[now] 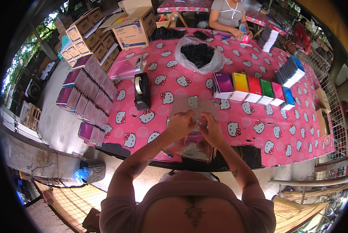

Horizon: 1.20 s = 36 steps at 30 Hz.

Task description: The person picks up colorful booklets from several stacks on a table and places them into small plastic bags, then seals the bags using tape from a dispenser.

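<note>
Close in front of me, at the table's near edge, lies a clear plastic sleeve [181,104], flat on the cloth. My left hand [183,123] grips its middle part with the fingers curled in. Just beside it, my right hand [209,128] is closed on the same plastic, thumb toward the left hand. The lower part of the plastic, crumpled and shiny, reaches down toward my body. Whether anything lies inside it is hard to make out. A black tape dispenser [142,95] stands to the left of my hands.
Stacked spiral notebooks [89,91] line the left edge. A row of coloured notebooks [252,86] sits to the right, with more notebook stacks [289,72] beyond. Behind are a plastic bag of black pieces [197,55], pink plastic packs [127,66] and a carton [132,34]. A co-worker [229,17] handles a pink item.
</note>
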Tool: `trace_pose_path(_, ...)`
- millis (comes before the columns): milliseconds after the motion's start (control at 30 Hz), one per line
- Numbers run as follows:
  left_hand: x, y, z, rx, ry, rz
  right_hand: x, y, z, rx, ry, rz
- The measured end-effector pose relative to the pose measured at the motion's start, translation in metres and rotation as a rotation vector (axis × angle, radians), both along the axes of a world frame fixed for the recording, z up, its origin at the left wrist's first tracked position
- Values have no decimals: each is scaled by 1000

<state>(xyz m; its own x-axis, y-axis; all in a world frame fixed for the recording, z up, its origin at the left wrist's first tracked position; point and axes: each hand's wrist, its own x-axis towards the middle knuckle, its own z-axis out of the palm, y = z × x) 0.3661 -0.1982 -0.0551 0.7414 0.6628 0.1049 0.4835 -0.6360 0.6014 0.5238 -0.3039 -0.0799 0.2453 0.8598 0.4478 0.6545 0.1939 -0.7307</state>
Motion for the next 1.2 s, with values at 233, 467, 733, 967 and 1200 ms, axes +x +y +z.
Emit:
trace_pose_path(233,-17,53,-54,-416,-543,157,28,14,-46,-217,670,78)
trace_pose_path(467,-150,171,-77,-562,-630,804,9,24,-49,-166,531,-33)
trace_pose_path(733,-153,158,-137,-578,-1063,552,1,18,-42,-152,597,-95)
trace_pose_path(967,-194,170,-98,466,417,647,-12,17,-38,-148,604,-97)
trace_pose_path(1200,-4,82,40,72,-85,-654,-3,10,-45,-132,602,-119)
